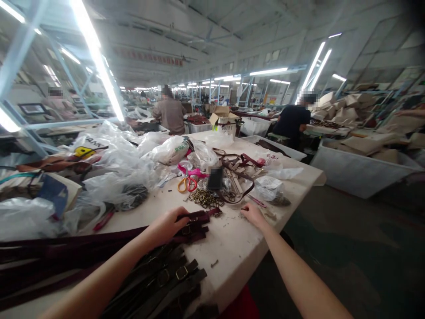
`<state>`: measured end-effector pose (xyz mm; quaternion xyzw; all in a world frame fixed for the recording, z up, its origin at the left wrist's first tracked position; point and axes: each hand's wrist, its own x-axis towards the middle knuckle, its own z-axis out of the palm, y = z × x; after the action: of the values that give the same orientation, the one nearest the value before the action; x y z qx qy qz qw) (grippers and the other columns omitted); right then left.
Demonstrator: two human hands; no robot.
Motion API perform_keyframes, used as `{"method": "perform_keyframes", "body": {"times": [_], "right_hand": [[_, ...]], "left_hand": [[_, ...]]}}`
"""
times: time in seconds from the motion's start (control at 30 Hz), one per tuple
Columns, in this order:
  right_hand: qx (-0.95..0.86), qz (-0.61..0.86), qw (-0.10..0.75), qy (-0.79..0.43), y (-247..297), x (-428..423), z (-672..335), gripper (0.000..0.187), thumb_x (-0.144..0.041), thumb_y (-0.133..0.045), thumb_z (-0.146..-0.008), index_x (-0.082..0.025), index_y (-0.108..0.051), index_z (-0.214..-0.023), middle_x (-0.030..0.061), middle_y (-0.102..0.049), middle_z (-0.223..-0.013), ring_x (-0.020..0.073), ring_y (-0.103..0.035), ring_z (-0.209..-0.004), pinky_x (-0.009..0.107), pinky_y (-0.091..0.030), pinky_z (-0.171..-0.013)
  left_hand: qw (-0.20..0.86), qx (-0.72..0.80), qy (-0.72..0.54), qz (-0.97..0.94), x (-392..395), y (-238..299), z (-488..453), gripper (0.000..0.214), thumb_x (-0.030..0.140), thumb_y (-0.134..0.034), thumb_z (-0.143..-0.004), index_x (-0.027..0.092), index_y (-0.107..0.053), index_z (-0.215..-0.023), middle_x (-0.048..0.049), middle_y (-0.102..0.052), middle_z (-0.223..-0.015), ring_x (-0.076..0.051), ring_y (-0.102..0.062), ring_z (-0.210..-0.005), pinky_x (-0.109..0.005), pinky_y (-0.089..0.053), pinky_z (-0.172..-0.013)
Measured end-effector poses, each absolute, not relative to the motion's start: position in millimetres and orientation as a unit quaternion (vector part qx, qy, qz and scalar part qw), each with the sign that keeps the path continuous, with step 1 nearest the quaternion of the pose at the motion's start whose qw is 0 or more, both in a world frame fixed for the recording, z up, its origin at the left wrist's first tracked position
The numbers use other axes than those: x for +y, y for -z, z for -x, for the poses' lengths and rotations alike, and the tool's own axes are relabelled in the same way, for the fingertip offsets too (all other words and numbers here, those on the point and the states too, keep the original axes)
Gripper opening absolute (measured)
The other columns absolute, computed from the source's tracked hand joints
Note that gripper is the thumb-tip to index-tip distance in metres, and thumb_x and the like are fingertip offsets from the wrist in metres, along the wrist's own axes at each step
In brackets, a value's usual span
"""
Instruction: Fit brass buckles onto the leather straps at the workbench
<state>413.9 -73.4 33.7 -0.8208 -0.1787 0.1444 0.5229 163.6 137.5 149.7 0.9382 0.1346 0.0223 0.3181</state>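
My left hand is closed on the end of a dark maroon strap with a metal buckle, over a bundle of similar straps. My right hand hovers near the table's right side, its fingers pinched together; what they hold, if anything, is too small to name. Black straps with brass-coloured buckles lie below my left forearm. Beyond the hands sits a heap of brass-coloured metal rings. Scissors with orange and red handles rest just behind it.
Clear plastic bags crowd the left of the white table. Loose strap pieces and a bagged bundle lie at the back right. A large white bin stands right of the table. Co-workers sit farther off.
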Motion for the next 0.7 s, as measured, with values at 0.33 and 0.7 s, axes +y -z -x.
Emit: {"method": "perform_keyframes", "body": {"times": [0.33, 0.7], "right_hand": [[-0.072, 0.415, 0.787, -0.451, -100.8, -7.9, -285.0, 0.016, -0.02, -0.069, -0.067, -0.017, -0.059, -0.079, 0.0014, -0.063, -0.075, 0.0096, -0.058, -0.06, 0.02, -0.05, -0.054], [0.055, 0.25, 0.771, -0.582, -108.8, 7.6, -256.8, 0.014, -0.001, -0.055, -0.075, -0.011, -0.058, -0.084, 0.0031, -0.063, -0.068, 0.0085, -0.059, -0.052, 0.017, -0.052, -0.049]], "left_hand": [[0.412, 0.25, -0.093, -0.871, 141.2, -126.6, -161.6, 0.033, 0.046, -0.046, -0.075, 0.017, -0.058, -0.085, 0.0017, -0.055, -0.063, -0.012, -0.047, -0.056, -0.023, -0.035, -0.053], [0.578, 0.148, -0.022, -0.802, 146.9, -123.7, -153.0, 0.036, 0.048, -0.053, -0.074, 0.013, -0.056, -0.083, 0.0032, -0.047, -0.062, -0.008, -0.04, -0.056, -0.02, -0.033, -0.052]]}}
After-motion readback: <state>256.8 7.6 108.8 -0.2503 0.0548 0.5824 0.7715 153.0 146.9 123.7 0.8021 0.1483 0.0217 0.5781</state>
